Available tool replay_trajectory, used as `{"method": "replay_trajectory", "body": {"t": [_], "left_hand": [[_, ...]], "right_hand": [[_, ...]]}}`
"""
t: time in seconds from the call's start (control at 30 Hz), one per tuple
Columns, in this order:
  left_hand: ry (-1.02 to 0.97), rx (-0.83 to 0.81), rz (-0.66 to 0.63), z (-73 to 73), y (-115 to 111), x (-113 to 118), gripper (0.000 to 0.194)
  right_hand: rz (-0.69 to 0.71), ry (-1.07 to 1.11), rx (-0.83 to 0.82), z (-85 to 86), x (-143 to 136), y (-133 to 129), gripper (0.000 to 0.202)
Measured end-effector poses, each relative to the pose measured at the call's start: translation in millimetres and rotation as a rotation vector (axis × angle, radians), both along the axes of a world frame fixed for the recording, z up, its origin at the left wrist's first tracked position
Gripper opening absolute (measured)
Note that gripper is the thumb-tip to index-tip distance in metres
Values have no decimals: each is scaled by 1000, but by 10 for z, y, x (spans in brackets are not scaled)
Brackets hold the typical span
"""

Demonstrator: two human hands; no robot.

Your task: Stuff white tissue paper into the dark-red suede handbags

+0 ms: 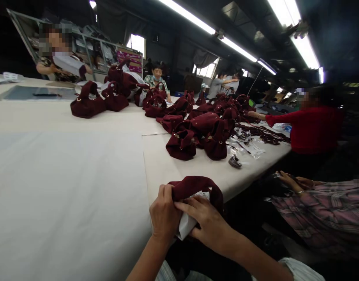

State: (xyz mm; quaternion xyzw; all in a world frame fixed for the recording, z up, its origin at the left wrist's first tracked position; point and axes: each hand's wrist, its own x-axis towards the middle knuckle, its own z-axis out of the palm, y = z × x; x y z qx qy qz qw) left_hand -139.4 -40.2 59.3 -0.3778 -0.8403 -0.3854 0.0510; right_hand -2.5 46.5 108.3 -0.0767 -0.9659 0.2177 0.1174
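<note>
At the near edge of the table is a dark red handbag (193, 185) with a curved handle. My left hand (165, 212) is closed on the bag's left side, its fingers wrapped over the fabric. White paper stuffing (186, 225) shows in the bag's opening. Across that opening lies my right hand (207, 218), closed on the paper with its fingertips partly inside the bag. The lower part of the bag is hidden behind both hands.
Many similar handbags (182, 144) are heaped beyond, beside dark straps (267, 132) and clear plastic bags (252, 146). A white sheet (65, 195) covers the table's left. A person in red (313, 128) reaches in from the right; a person in plaid (328, 214) sits nearer.
</note>
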Motion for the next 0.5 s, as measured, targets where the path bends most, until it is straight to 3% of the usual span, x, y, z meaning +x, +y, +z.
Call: {"method": "replay_trajectory", "body": {"t": [0.13, 0.2, 0.27, 0.4, 0.5], "left_hand": [[39, 97, -79, -80, -81, 17, 24], [27, 140, -106, -98, -107, 12, 25], [-19, 204, -120, -92, -116, 5, 24], [-99, 310, -114, -53, -98, 42, 22], [-1, 351, -86, -53, -77, 139, 24]], "right_hand": [[-3, 291, -150, -375, -127, -11, 63], [-34, 318, -265, -449, -145, 9, 55], [-156, 296, -334, -473, -141, 31, 41], [-560, 237, -263, -527, -142, 77, 10], [-507, 277, -142, -654, -175, 116, 4]]}}
